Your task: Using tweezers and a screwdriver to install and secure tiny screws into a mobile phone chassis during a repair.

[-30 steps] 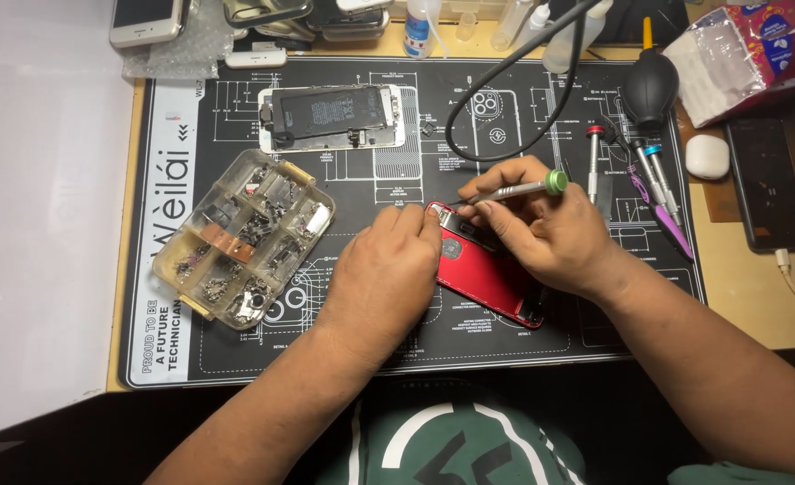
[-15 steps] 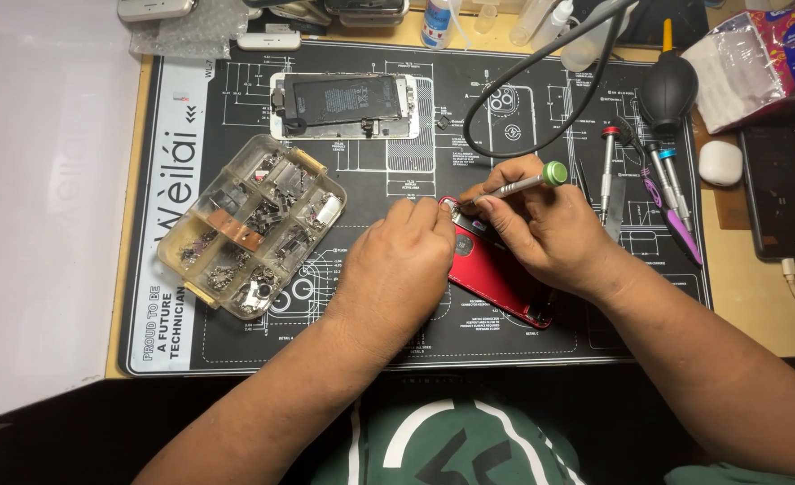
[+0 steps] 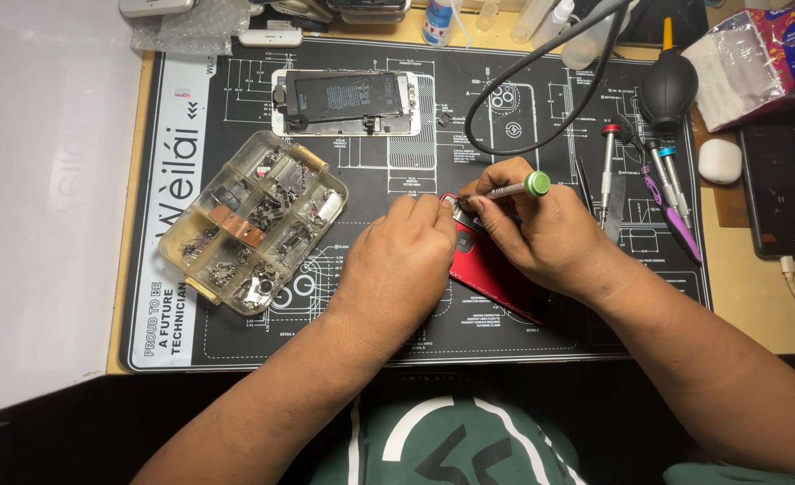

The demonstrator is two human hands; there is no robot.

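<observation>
Near the centre of the frame the left hand (image 3: 402,260) lies flat over a red phone (image 3: 491,269), its fingertips pressing down at the phone's upper corner and pinning the device against the black repair mat (image 3: 236,90). The right hand (image 3: 545,233) is closed around a small screwdriver with a green cap (image 3: 514,188), held like a pen, with the tip aimed at that same upper corner just beside the left fingertips. The tip itself is hidden between the fingers, so whether it sits in a screw cannot be told.

The red phone lies at a slant on the mat, mostly covered by both hands, with its lower end showing toward the bottom middle of the frame. As far as the view shows, work at the top corner is under way and not finished: the screwdriver is at the phone, and no loose part from the red phone lies beside it.

To the left sits a clear compartment box (image 3: 254,220) full of small metal parts and screws. In the upper middle, an opened phone with its battery exposed (image 3: 348,101) rests apart. More screwdrivers (image 3: 662,180) and a black dust blower (image 3: 669,85) lie at the right, and a black cable (image 3: 541,90) loops above the hands.
</observation>
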